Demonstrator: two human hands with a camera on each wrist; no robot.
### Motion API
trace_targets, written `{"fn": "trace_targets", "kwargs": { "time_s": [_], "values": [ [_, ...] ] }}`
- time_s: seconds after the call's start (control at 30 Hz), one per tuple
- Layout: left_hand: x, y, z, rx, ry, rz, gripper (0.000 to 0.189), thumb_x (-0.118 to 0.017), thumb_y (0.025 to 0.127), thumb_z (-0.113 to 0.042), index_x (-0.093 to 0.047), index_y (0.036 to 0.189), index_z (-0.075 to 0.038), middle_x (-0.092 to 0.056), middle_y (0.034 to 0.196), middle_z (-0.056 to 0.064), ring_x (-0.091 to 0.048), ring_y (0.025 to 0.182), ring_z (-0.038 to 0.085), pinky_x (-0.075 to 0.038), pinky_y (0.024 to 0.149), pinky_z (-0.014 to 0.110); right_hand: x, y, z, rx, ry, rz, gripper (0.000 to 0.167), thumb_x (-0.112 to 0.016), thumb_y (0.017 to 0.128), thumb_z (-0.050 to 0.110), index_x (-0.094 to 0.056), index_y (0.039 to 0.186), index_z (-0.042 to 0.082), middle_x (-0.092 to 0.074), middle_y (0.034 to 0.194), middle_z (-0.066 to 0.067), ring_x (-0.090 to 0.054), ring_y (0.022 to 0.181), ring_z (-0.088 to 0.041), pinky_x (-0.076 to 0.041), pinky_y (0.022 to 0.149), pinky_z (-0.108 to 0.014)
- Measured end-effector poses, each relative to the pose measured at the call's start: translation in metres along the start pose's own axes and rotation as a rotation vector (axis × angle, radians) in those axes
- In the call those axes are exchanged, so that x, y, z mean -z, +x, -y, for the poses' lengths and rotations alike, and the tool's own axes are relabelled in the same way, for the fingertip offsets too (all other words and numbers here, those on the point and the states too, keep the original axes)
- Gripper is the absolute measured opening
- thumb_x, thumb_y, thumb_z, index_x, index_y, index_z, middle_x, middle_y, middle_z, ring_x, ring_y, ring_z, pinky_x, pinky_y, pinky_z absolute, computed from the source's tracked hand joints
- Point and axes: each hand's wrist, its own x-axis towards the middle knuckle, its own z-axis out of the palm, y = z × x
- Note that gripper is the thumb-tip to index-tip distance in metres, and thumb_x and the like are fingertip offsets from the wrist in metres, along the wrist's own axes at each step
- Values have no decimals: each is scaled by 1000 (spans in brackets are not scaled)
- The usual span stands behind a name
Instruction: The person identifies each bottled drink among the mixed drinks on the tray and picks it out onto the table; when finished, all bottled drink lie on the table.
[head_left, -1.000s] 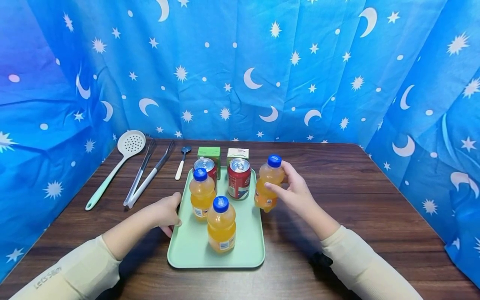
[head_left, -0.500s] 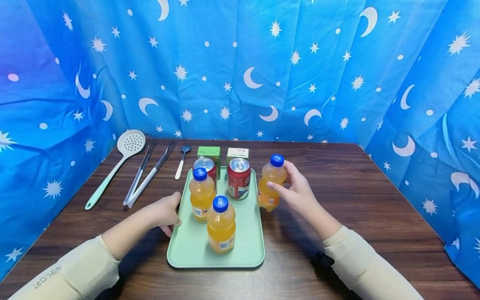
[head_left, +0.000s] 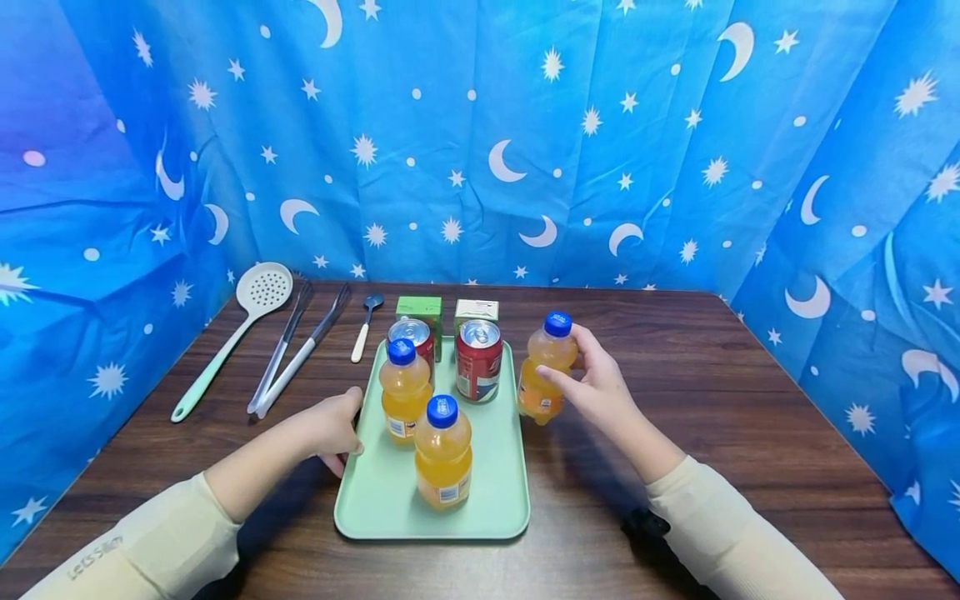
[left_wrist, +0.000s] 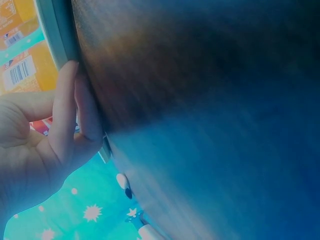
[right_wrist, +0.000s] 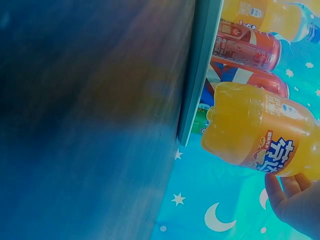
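Blue star-and-moon cloth backs the dark wooden table. Your right hand grips one orange-soda bottle, fingers curled round it, held up beside the right rim of the green tray. Your left hand pinches the left rim. On tray: two more bottles, two red cans. Far end: two cartons. Left: one skimmer, one spoon, one pair of tongs.

Tray: smooth matt plastic. Bottles: glossy see-through plastic. Cans: shiny metal tops. Tabletop: wood-grained, slight sheen. Backdrop: creased cloth. Tongs: smooth, metallic look.
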Motion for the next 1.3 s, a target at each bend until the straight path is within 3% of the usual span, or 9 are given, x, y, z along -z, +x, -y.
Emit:
{"fn": "trace_targets", "kwargs": {
  "time_s": [0.43,0.73,1.3],
  "values": [
    [0,0,-1,10,-11,5,41,-62,76,18,-37,105,1,-50,86,19,-61,58,27,-58,46,36,0,-1,0,-42,-57,-46,53,-70,84,6,-43,130,3,-57,115,-17,-56,104,-31,-53,87,-48],
    [1,-2,-1,-10,1,4,41,-63,76,18,-37,103,2,-49,84,19,-61,57,28,-57,45,36,1,-2,-2,-50,-45,-89,54,-73,82,22,-47,128,11,-58,115,-9,-58,102,-24,-54,86,-43],
    [0,-1,0,-2,1,9,42,-63,77,17,-37,105,2,-49,85,19,-61,56,28,-57,45,36,-1,-2,-6,-68,-58,-133,55,-76,79,27,-48,125,12,-59,113,-5,-58,99,-20,-55,83,-40]
  ]
}}
